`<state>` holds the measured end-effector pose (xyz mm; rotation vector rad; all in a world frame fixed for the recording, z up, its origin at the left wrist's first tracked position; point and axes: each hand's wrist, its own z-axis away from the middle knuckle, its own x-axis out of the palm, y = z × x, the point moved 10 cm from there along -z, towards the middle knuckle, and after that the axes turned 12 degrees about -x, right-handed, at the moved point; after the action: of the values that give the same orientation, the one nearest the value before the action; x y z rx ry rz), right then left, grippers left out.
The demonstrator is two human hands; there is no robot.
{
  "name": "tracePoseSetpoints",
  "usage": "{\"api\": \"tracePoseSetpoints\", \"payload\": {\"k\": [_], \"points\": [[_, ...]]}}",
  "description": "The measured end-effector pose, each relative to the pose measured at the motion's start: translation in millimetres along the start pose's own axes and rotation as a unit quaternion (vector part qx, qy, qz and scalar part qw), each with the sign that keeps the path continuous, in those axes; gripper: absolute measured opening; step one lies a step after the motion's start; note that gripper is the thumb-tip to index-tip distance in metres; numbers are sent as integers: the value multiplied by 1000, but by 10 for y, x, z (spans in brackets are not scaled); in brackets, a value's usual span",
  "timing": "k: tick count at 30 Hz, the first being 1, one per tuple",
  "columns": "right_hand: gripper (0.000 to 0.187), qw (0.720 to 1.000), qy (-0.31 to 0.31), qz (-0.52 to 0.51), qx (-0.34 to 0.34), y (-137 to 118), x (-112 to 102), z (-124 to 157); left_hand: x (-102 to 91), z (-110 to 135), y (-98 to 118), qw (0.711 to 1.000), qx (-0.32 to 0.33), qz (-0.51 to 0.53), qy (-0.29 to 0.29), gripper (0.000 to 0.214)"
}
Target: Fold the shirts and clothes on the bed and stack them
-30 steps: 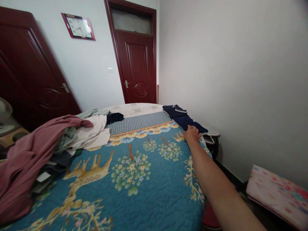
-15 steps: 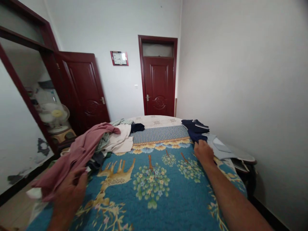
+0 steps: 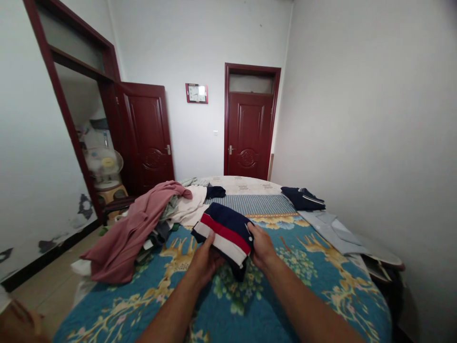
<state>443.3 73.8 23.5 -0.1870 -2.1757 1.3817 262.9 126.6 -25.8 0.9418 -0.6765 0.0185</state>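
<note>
Both hands hold a folded shirt [image 3: 228, 233] with navy, red and white bands, raised a little over the bed's middle. My left hand [image 3: 206, 262] grips its lower left edge, thumb on top and fingers partly hidden beneath. At the right edge, near small white buttons, my right hand [image 3: 262, 245] pinches the cloth. Below lies a blue patterned bedspread [image 3: 167, 314]. To the left, a loose heap has a pink garment [image 3: 132, 233] and a cream garment [image 3: 191, 205] in it.
A folded navy garment with white trim [image 3: 303, 197] and folded light grey clothes [image 3: 332, 228] lie along the right side. A small dark navy cloth [image 3: 215, 192] sits beside the heap. Past the bed stand a closed door [image 3: 250, 133] and an open door [image 3: 146, 128].
My right hand has brought the navy cloth from the right side to the middle. My left hand has left the heap's edge and now grips it too. The view has shifted left.
</note>
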Motion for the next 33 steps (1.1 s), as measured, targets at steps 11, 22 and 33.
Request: {"api": "tracePoseSetpoints", "payload": {"k": [11, 22, 33], "points": [[44, 836, -197, 447, -251, -236, 113, 401, -232, 140, 252, 993, 78, -62, 57, 53], [69, 803, -274, 476, -230, -199, 336, 547, 284, 327, 200, 970, 99, -158, -156, 78], [48, 806, -274, 466, -241, -274, 475, 637, 385, 399, 279, 948, 177, -254, -73, 65]]}}
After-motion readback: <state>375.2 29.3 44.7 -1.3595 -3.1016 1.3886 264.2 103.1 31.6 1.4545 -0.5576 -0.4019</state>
